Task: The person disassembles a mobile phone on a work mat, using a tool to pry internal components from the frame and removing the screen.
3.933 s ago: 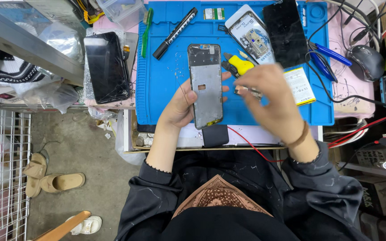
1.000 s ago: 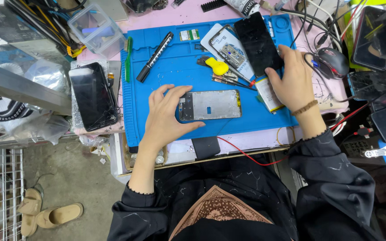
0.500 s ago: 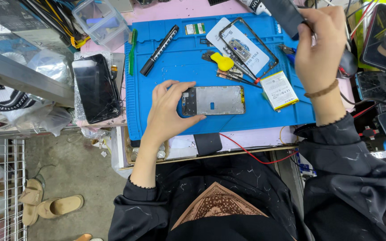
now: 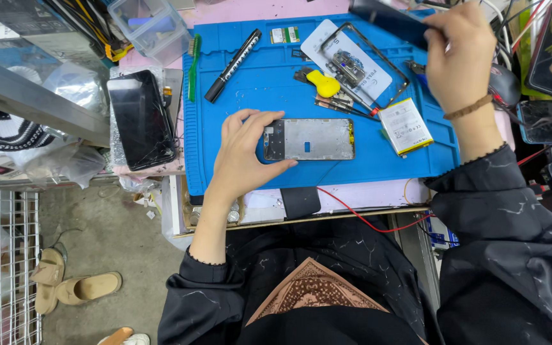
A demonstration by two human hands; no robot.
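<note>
the opened phone frame (image 4: 309, 139) lies flat on the blue repair mat (image 4: 237, 83), its left end pinched by the left hand (image 4: 245, 153). the right hand (image 4: 458, 54) grips a dark screen panel (image 4: 388, 20) lifted above the mat's far edge. battery (image 4: 405, 126), thin bezel (image 4: 368, 61) and yellow pry tool (image 4: 322, 83) lie loose: stripped down, not yet reassembled.

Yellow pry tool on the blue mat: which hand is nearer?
Left. The left hand grips the phone frame just below the yellow pry tool; the right hand is farther off, holding a dark phone screen.
</note>
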